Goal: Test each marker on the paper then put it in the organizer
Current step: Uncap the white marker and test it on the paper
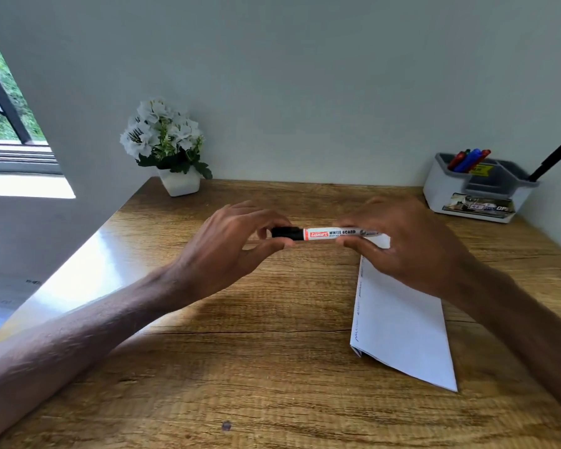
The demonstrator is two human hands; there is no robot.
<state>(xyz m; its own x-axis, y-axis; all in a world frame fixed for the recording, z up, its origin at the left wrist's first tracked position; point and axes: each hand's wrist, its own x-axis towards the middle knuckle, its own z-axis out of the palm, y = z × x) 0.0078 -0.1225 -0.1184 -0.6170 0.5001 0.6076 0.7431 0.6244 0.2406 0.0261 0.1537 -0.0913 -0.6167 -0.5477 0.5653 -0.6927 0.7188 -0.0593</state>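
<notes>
I hold the marker (pixel 331 234) level in the air above the table (pixel 240 367), one end in each hand. My left hand (pixel 237 241) pinches the black cap (pixel 285 233) between thumb and curled fingers, the thumb underneath. My right hand (pixel 402 244) grips the other end of the white barrel, fingers curled over the top and thumb below, so the far tip is hidden. The cap sits against the barrel's orange band; I cannot tell whether it is pushed fully home. The label between my hands reads "WHITE BOARD". The paper (pixel 402 325) lies folded on the table below my right hand and wrist, with small scribbles down its left edge. The organizer (pixel 441 189) stands well apart from my hands in the far right corner, near the wall. Red and blue markers (pixel 470 160) stand in its back left compartment, and a black pen (pixel 551 165) leans out of its right end. A plant (pixel 166 140) in a white pot sits at the far left of the table, by the wall, and a window (pixel 4 124) shows on the left.
</notes>
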